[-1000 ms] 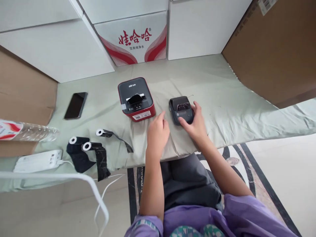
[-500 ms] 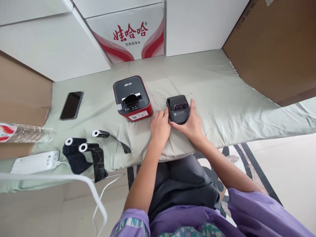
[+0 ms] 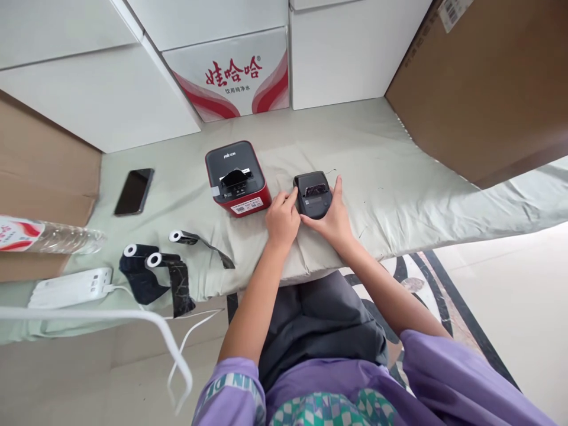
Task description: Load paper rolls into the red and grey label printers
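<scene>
A small black portable printer [image 3: 314, 208] rests on the cloth, with a strip of dark marbled paper [image 3: 316, 189] showing at its slot. My left hand [image 3: 283, 220] has its fingers curled against the printer's left side. Around the right side and front corner, my right hand [image 3: 333, 223] grips it between thumb and fingers. Left of my hands stands a larger red and black label printer [image 3: 235, 163], with a black paper end [image 3: 234, 177] curling out of its top.
Several black paper rolls [image 3: 180, 238] lie unwound at the left. Beyond them are a phone [image 3: 134, 192], a water bottle [image 3: 66, 238] and a white power bank [image 3: 73, 288] with a cable. White cartons [image 3: 239, 77] line the back; a brown box [image 3: 479, 100] stands at right.
Both hands keep their hold on the small printer. The whole view has shifted slightly. The printer's top looked glossier earlier and looks duller now.
</scene>
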Demonstrator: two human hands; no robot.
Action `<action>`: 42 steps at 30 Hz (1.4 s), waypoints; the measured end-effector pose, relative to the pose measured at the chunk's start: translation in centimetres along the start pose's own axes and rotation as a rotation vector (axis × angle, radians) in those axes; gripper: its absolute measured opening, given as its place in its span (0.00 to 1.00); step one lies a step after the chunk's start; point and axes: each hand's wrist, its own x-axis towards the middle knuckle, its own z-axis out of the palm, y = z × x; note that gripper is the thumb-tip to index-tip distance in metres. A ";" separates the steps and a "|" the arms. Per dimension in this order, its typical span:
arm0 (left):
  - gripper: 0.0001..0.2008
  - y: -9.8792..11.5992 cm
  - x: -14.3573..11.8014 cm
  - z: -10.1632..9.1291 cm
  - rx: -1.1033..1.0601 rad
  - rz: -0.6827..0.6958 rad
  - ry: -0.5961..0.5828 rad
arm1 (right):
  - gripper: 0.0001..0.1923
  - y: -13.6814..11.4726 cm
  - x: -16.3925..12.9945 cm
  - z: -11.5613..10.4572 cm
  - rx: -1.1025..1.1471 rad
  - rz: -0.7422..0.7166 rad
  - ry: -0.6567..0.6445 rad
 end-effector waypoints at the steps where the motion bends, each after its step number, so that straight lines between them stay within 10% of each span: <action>1: 0.30 -0.1 0.3 -0.1 -0.034 0.019 0.010 | 0.76 0.0 0.0 0.0 0.006 -0.001 0.005; 10: 0.33 0.5 4.9 -1.0 -0.186 0.035 -0.025 | 0.78 0.2 0.1 0.1 0.052 0.001 -0.008; 17: 0.13 2.3 6.9 -3.0 0.005 0.126 -0.138 | 0.76 0.1 0.1 0.1 0.062 0.027 -0.018; 36: 0.22 7.0 10.3 -4.3 0.520 0.114 -0.634 | 0.72 0.5 0.1 0.1 0.025 0.000 -0.001; 42: 0.21 7.1 10.2 -4.4 0.498 0.171 -0.586 | 0.72 0.4 0.3 0.1 0.015 -0.013 0.006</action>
